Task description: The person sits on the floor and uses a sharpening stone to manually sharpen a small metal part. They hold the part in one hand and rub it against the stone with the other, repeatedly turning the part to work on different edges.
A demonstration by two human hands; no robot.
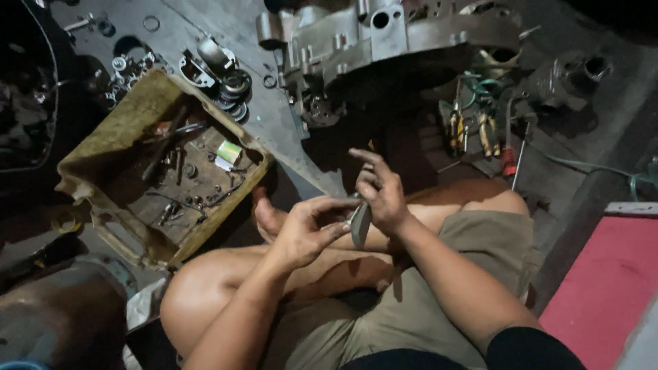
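Hemmed in ahead by the engine casing (384, 41); blocked on the left by the dirty parts tray (103, 147); crowded on the right by pliers (488, 130). Open floor (274, 130) only between tray and casing.

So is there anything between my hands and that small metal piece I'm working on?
Nothing visible. The right hand already grips the small grey metal part, and the left hand touches it with its fingertips from the other side, above the crossed legs.
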